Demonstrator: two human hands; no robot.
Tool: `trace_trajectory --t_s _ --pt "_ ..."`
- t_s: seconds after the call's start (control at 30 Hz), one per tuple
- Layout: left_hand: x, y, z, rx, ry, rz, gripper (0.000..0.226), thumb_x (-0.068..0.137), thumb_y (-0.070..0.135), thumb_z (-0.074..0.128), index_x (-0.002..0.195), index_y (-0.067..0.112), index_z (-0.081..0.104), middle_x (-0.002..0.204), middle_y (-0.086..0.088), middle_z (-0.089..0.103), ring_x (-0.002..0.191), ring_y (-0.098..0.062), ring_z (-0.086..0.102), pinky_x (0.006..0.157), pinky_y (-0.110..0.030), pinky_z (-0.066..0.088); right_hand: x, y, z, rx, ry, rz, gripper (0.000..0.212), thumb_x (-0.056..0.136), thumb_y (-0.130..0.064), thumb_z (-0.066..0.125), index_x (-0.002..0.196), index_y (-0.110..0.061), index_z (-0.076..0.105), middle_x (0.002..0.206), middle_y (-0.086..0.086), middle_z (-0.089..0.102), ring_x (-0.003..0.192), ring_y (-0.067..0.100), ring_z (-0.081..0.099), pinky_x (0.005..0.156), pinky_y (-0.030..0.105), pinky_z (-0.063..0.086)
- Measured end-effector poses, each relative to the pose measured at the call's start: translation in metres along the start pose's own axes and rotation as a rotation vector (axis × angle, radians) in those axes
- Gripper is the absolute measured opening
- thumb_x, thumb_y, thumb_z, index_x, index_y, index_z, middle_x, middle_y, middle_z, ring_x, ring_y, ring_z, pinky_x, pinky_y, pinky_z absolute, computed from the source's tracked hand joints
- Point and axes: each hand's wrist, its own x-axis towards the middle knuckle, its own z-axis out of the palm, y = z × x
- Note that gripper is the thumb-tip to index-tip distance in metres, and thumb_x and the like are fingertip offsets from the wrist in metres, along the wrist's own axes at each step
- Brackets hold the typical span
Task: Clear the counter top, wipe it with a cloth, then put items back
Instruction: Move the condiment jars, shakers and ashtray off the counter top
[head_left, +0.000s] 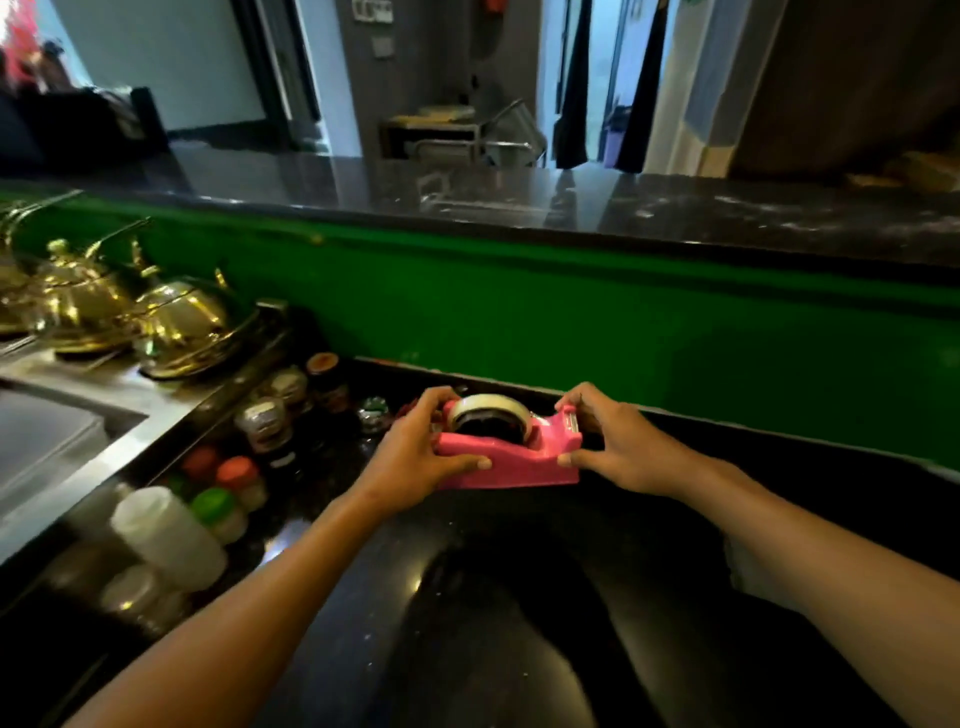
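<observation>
A pink tape dispenser (519, 460) with a roll of clear tape on top is at the back of the black counter top (493, 597), close to the green wall. My left hand (415, 457) grips its left end, thumb along the front. My right hand (618, 441) grips its right end by the cutter, thumb on the front face. I cannot tell whether the dispenser rests on the counter or is just above it. A pale cloth (748, 577) peeks out under my right forearm.
Several small jars with red, green and dark lids (234, 488) and a white bottle (166, 535) crowd the counter's left side. Beyond them lie a steel sink (47, 436) and gold teapots (176, 327). A raised dark ledge (519, 208) runs above the green wall (571, 322).
</observation>
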Motion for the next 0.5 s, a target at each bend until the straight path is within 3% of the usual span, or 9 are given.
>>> trace_trajectory --t_s 0.1,0.17,0.4,0.5 --pt "-0.022 -0.043 -0.012 0.068 -0.05 -0.083 0.078 0.053 0.062 0.081 0.119 0.047 0.041 0.106 0.016 0.064 0.095 0.002 0.064 0.088 -0.034 0.054 0.018 0.005 0.055 0.02 -0.052 0.063 0.049 0.077 -0.026 0.079 0.109 -0.039 0.043 0.106 -0.008 0.063 0.099 0.007 0.063 0.088 0.045 0.053" --pt "-0.033 -0.072 -0.02 0.08 -0.079 -0.131 0.081 0.055 0.061 0.08 0.123 0.039 0.042 0.104 0.017 0.065 0.093 0.004 0.064 0.087 -0.033 0.054 0.03 0.006 0.087 0.015 -0.072 0.087 0.049 0.078 -0.025 0.079 0.109 -0.037 0.043 0.103 -0.008 0.063 0.094 0.007 0.063 0.085 0.043 0.054" --pt "-0.041 -0.148 -0.041 0.077 -0.066 -0.231 0.074 0.066 0.037 0.087 0.124 0.034 0.042 0.11 0.009 0.062 0.099 -0.007 0.062 0.091 -0.039 0.052 0.077 0.004 0.167 0.027 -0.047 0.171 0.051 0.077 -0.021 0.078 0.109 -0.038 0.042 0.105 -0.008 0.061 0.094 0.009 0.062 0.082 0.031 0.054" --pt "-0.033 -0.165 -0.048 0.032 0.001 -0.267 0.078 0.067 0.042 0.085 0.131 0.029 0.042 0.121 0.004 0.059 0.109 -0.01 0.059 0.096 -0.041 0.05 0.104 0.006 0.177 0.027 0.007 0.192 0.051 0.078 -0.018 0.078 0.114 -0.033 0.045 0.111 -0.005 0.06 0.098 0.011 0.062 0.087 0.034 0.053"
